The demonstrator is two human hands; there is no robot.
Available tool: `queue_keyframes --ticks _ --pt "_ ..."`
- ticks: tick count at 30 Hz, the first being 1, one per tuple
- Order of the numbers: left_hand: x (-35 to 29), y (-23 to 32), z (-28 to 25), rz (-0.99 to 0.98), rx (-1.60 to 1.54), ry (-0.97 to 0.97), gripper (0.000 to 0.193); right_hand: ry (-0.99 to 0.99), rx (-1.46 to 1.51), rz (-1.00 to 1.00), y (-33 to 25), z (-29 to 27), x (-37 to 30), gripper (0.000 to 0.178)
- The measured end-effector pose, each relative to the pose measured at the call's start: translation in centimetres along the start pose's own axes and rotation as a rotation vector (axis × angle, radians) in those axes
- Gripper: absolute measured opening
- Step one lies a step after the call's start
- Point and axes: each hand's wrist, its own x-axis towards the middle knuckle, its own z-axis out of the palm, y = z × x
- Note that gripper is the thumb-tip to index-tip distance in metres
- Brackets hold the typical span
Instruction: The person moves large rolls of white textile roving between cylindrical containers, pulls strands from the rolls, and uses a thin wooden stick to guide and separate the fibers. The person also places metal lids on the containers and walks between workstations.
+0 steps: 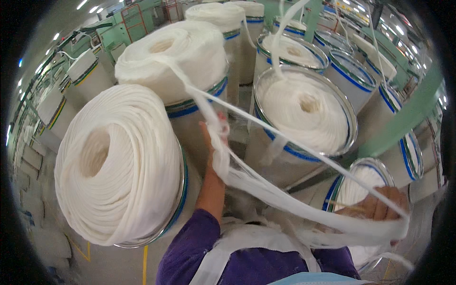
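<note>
blue mask (318,279) below, white fibre strand (220,159) across left hand (207,138)

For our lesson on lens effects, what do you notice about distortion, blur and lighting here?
Head view: fisheye bending, with a black surround and left-edge cans leaning outward; head view: right hand and nearby strand look soft, perhaps from motion, while the big coil shows clearer ridges; head view: ceiling lights glare white.
</note>
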Motion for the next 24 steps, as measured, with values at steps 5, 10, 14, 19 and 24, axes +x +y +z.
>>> queue_keyframes --ticks 5,10,14,19,24 --pt "-0.6 5.3 4.1 -0.045 -0.309 -0.191 0.062 -0.049 0.038 0.699 -1.3 3.7 1.1 0.032" --pt "-2.5 7.6 8.5 -0.037 0.036 0.000 0.052 -0.569 -0.299 0.885 5.1 9.8 1.0 0.024" --pt "-7.4 5.8 9.6 -0.089 0.570 -0.046 0.035 -0.463 -0.210 0.996 9.6 13.0 -1.4 0.029" --pt "-12.6 4.2 8.4 0.058 1.144 -0.287 0.036 -0.886 -0.312 0.834 14.0 16.6 -4.9 0.044" --pt "-14.1 4.6 4.9 -0.103 1.497 -0.401 0.038 -1.055 -0.162 1.098 16.9 16.8 -8.4 0.040"
